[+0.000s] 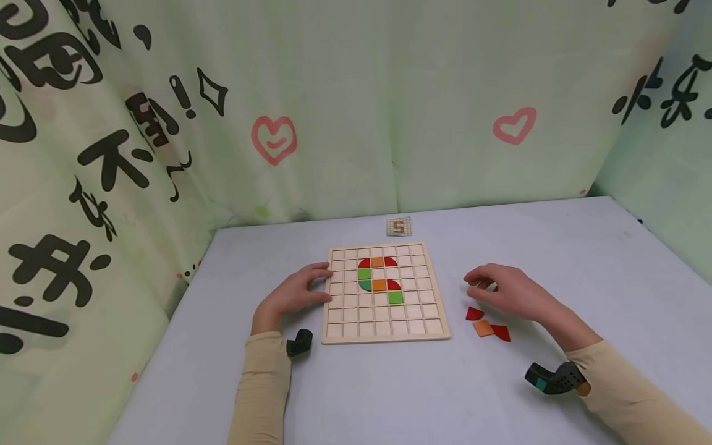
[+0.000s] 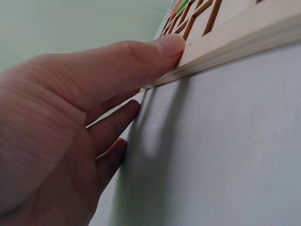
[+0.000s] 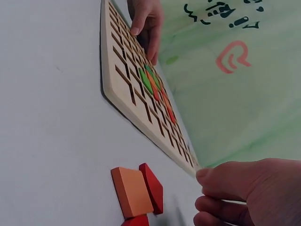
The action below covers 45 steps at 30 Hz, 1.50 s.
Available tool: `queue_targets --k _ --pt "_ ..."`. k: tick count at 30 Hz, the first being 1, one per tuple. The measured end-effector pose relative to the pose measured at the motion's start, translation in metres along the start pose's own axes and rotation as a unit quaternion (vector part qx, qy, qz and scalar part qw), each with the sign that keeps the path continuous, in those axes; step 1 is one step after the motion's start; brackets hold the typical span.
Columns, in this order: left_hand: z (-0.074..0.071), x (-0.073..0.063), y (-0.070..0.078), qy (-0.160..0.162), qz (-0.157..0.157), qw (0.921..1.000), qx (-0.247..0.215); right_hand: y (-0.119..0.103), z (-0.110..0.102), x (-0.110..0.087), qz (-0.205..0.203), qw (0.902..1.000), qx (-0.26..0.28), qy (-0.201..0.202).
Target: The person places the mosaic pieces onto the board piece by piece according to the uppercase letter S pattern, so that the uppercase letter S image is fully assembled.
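A wooden grid board (image 1: 384, 339) lies on the table, with red and green rounded pieces and orange and green squares set in its middle cells. At its left edge, my left hand (image 1: 292, 293) rests with thumb (image 2: 169, 45) on the frame and fingers spread along the side. My right hand (image 1: 508, 290) hovers right of the board, fingers loosely bent, nothing visible between them. Just below it lie an orange square (image 1: 483, 328) and two red quarter-round pieces, one on the left (image 1: 474, 314) and one on the right (image 1: 501, 332).
A small patterned card (image 1: 398, 227) lies behind the board near the table's back edge. Green printed curtains (image 1: 345, 123) enclose the table at the back and sides. Black wrist cameras (image 1: 556, 378) sit at both sleeves.
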<state>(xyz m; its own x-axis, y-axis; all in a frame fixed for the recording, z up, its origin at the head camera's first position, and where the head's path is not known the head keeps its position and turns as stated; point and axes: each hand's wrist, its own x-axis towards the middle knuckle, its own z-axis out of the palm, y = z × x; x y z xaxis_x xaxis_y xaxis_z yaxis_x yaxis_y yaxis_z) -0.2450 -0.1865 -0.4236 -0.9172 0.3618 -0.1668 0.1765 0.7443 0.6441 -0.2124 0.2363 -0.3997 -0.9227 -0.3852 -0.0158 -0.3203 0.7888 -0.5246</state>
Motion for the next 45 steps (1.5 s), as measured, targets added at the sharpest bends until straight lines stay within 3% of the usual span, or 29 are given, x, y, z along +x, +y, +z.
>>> queue_targets --k 11,19,24,36,45 --pt "0.000 0.000 -0.003 -0.001 0.002 1.0000 0.001 0.011 -0.006 -0.030 -0.010 0.9975 -0.002 -0.071" --pt "0.000 0.001 -0.003 0.000 0.010 0.9999 0.002 0.014 -0.006 -0.042 -0.072 0.9928 0.014 -0.095" --pt "0.001 0.001 -0.003 0.001 0.010 1.0000 -0.002 0.014 -0.003 -0.042 -0.087 0.9904 0.005 -0.108" --pt "0.001 0.001 -0.003 0.001 0.010 1.0000 0.001 0.012 0.001 -0.042 -0.110 0.9884 0.003 -0.104" --pt "0.001 0.001 -0.002 0.001 0.005 1.0000 0.001 0.008 0.002 -0.042 -0.104 0.9899 -0.007 -0.096"
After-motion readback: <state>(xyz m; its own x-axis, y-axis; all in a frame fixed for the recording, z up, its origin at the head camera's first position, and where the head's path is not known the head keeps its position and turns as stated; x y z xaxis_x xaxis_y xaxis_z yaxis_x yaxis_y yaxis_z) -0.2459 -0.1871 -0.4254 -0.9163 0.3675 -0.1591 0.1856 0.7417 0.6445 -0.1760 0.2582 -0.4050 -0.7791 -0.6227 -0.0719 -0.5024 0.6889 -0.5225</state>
